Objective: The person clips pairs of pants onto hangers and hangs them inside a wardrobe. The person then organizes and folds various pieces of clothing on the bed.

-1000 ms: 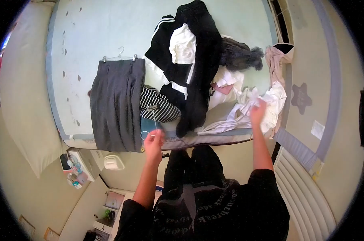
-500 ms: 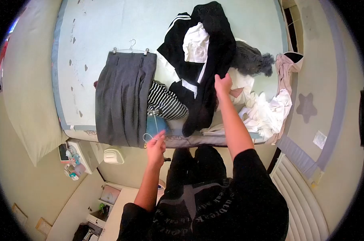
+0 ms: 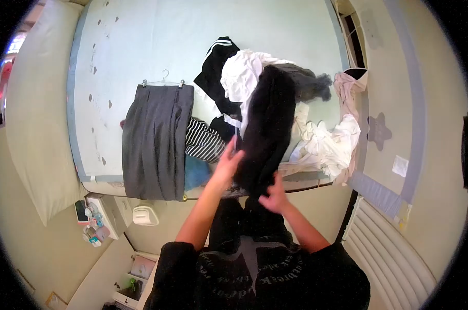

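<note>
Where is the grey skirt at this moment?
In the head view, the grey skirt lies on the bed at left, beside the striped garment.

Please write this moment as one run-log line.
left hand: at left edge of black garment, grip unclear | right hand: at its lower end | nearby: grey garment on clip hanger, striped garment

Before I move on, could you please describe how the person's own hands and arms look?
Both the left hand and the right hand are bare, with no gloves visible. The forearms are uncovered below the short, loose black fabric sleeves of a black shirt printed with grey lettering.
</note>
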Demonstrator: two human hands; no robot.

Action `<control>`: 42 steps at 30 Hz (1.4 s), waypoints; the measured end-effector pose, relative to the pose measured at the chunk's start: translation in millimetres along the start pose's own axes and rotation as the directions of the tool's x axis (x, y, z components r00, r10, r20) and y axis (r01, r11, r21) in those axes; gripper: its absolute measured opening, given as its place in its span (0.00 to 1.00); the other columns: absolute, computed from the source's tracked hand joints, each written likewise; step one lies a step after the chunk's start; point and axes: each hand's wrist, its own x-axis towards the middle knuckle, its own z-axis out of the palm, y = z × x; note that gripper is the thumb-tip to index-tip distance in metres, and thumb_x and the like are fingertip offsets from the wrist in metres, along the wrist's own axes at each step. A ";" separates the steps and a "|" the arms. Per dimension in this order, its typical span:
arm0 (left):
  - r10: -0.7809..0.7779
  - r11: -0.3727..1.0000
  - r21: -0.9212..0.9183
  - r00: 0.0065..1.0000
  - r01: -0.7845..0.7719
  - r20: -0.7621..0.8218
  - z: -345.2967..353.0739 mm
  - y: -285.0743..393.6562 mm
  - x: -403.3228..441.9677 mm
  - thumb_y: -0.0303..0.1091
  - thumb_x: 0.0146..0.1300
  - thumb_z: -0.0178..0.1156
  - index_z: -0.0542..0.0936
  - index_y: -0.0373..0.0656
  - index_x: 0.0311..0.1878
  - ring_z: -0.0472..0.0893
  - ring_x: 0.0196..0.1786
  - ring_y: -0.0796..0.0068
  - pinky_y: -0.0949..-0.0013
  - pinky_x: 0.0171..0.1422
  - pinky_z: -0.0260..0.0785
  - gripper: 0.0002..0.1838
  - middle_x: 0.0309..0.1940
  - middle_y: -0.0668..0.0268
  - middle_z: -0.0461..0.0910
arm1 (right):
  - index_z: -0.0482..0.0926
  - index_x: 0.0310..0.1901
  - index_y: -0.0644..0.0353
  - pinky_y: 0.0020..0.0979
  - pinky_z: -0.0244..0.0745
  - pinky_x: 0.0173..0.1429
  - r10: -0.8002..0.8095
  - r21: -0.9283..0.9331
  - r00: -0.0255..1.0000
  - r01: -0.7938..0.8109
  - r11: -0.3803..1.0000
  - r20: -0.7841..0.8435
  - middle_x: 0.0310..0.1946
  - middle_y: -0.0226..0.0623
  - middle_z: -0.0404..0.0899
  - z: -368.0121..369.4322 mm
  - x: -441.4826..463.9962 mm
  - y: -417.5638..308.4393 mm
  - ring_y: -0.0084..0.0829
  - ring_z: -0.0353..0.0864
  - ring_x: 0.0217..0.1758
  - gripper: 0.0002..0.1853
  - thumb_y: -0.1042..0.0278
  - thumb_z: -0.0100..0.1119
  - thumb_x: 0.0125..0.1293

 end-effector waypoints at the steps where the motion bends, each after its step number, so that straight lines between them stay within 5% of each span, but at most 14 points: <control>1: 0.010 0.999 0.038 0.999 -0.011 0.039 5.8 -4.7 5.8 0.30 0.70 0.63 0.62 0.57 0.79 0.74 0.34 0.86 0.78 0.37 0.69 0.37 0.58 0.67 0.82 | 0.85 0.36 0.64 0.56 0.62 0.72 -0.062 0.065 0.995 0.057 0.996 0.081 0.68 0.75 0.56 6.9 -7.8 -11.2 0.71 0.60 0.70 0.16 0.62 0.72 0.49; 3: 0.080 0.962 0.251 0.989 -0.109 0.125 -1.6 -30.8 20.8 0.18 0.62 0.67 0.66 0.47 0.77 0.80 0.58 0.76 0.68 0.65 0.73 0.40 0.58 0.69 0.81 | 0.84 0.31 0.64 0.50 0.69 0.67 -0.209 0.055 0.959 0.202 0.978 0.191 0.65 0.72 0.61 11.7 -17.4 -24.5 0.67 0.66 0.65 0.15 0.60 0.74 0.51; 6: 0.103 0.953 0.268 0.982 -0.144 0.160 -0.4 -19.0 -6.1 0.15 0.61 0.65 0.67 0.42 0.75 0.80 0.58 0.77 0.71 0.65 0.72 0.38 0.59 0.67 0.81 | 0.84 0.30 0.64 0.45 0.74 0.62 -0.118 0.203 0.953 0.062 0.977 0.277 0.58 0.62 0.73 -19.7 -11.3 -52.3 0.55 0.76 0.56 0.17 0.56 0.74 0.55; 8: 0.171 0.935 0.269 0.959 -0.230 0.226 -5.3 -12.6 -21.3 0.13 0.61 0.62 0.68 0.37 0.73 0.80 0.58 0.76 0.71 0.66 0.71 0.35 0.60 0.66 0.80 | 0.85 0.35 0.64 0.39 0.77 0.55 0.403 0.384 0.828 -0.544 0.746 0.390 0.37 0.40 0.86 -24.4 -13.0 -24.3 0.33 0.82 0.49 0.16 0.57 0.69 0.63; 11: 0.168 0.937 0.238 0.927 -0.255 0.335 9.3 30.8 -67.9 0.13 0.60 0.62 0.70 0.33 0.71 0.79 0.59 0.77 0.71 0.66 0.70 0.33 0.61 0.64 0.80 | 0.81 0.48 0.65 0.37 0.74 0.57 0.610 0.863 0.792 -0.295 0.411 -0.020 0.49 0.41 0.84 -6.8 2.3 32.0 0.30 0.80 0.52 0.17 0.59 0.52 0.73; 15: 0.140 0.869 0.351 0.855 -0.348 0.500 11.5 58.0 -115.3 0.17 0.59 0.64 0.73 0.32 0.69 0.79 0.58 0.78 0.72 0.65 0.69 0.31 0.58 0.66 0.82 | 0.72 0.67 0.62 0.41 0.70 0.67 0.455 0.955 0.842 -0.286 -0.078 0.289 0.62 0.44 0.76 -50.4 56.0 10.6 0.37 0.76 0.62 0.26 0.55 0.52 0.74; 17: 0.022 0.834 0.452 0.837 -0.317 0.547 7.8 55.9 -132.6 0.19 0.62 0.65 0.73 0.35 0.70 0.77 0.58 0.78 0.72 0.63 0.71 0.30 0.58 0.65 0.81 | 0.69 0.71 0.59 0.41 0.69 0.68 0.379 0.926 0.857 -0.378 0.005 0.348 0.63 0.43 0.76 -57.3 80.7 -7.8 0.38 0.76 0.63 0.29 0.62 0.54 0.70; 19: 0.072 0.773 0.472 0.797 -0.425 0.600 6.7 56.2 -146.6 0.19 0.61 0.65 0.76 0.36 0.66 0.78 0.51 0.78 0.73 0.56 0.71 0.27 0.56 0.64 0.82 | 0.65 0.75 0.57 0.41 0.68 0.70 0.331 0.825 0.896 -0.415 0.382 0.298 0.64 0.42 0.75 -53.9 103.6 -21.4 0.40 0.74 0.65 0.35 0.70 0.55 0.64; 21: 0.289 0.616 0.362 0.628 -0.700 0.723 -8.1 50.9 -141.0 0.20 0.59 0.65 0.80 0.36 0.61 0.79 0.41 0.80 0.76 0.45 0.71 0.24 0.53 0.62 0.83 | 0.65 0.75 0.54 0.36 0.71 0.67 0.263 0.878 0.953 -0.253 0.406 0.153 0.62 0.41 0.76 -72.3 114.6 -48.7 0.37 0.75 0.64 0.40 0.76 0.56 0.55; 25: 0.461 0.881 0.013 0.865 -0.473 0.197 -15.8 82.0 -171.4 0.27 0.65 0.65 0.81 0.38 0.58 0.63 0.21 0.92 0.83 0.23 0.51 0.18 0.62 0.58 0.80 | 0.66 0.71 0.53 0.32 0.70 0.68 0.141 0.909 0.979 0.080 0.410 -0.150 0.64 0.38 0.72 -131.1 111.8 -142.3 0.35 0.73 0.66 0.43 0.89 0.50 0.48; 31: 0.681 0.701 0.009 0.673 -0.713 0.287 19.9 158.1 -189.6 0.36 0.69 0.66 0.58 0.46 0.80 0.58 0.20 0.93 0.84 0.23 0.49 0.41 0.66 0.62 0.75 | 0.68 0.66 0.52 0.29 0.65 0.70 -0.050 0.718 0.921 0.334 0.610 -0.386 0.59 0.33 0.72 -179.9 91.4 -230.6 0.30 0.72 0.64 0.42 0.95 0.48 0.45; 37: 0.648 0.760 -0.290 0.640 -0.582 0.413 56.0 197.4 -181.8 0.38 0.68 0.67 0.56 0.51 0.81 0.60 0.21 0.93 0.83 0.22 0.49 0.42 0.45 0.74 0.76 | 0.59 0.71 0.54 0.31 0.71 0.67 -0.242 0.719 0.888 0.459 0.522 -0.391 0.59 0.36 0.74 -199.2 70.3 -271.8 0.32 0.76 0.61 0.46 0.91 0.52 0.44; 38: 0.610 0.791 -0.297 0.650 -0.535 0.454 54.2 201.6 -178.3 0.38 0.65 0.71 0.54 0.48 0.81 0.65 0.23 0.93 0.84 0.23 0.52 0.47 0.63 0.65 0.78 | 0.61 0.70 0.54 0.30 0.70 0.67 -0.244 0.721 0.887 0.462 0.517 -0.393 0.59 0.35 0.73 -204.5 65.8 -284.3 0.29 0.75 0.61 0.46 0.91 0.52 0.43; 42: 0.671 0.736 -0.320 0.582 -0.596 0.460 79.7 235.0 -185.4 0.32 0.66 0.68 0.58 0.48 0.80 0.69 0.27 0.93 0.85 0.24 0.54 0.42 0.62 0.67 0.76 | 0.63 0.70 0.56 0.28 0.69 0.66 -0.277 0.696 0.857 0.514 0.500 -0.434 0.58 0.33 0.73 -224.7 51.4 -315.3 0.25 0.74 0.60 0.45 0.91 0.51 0.43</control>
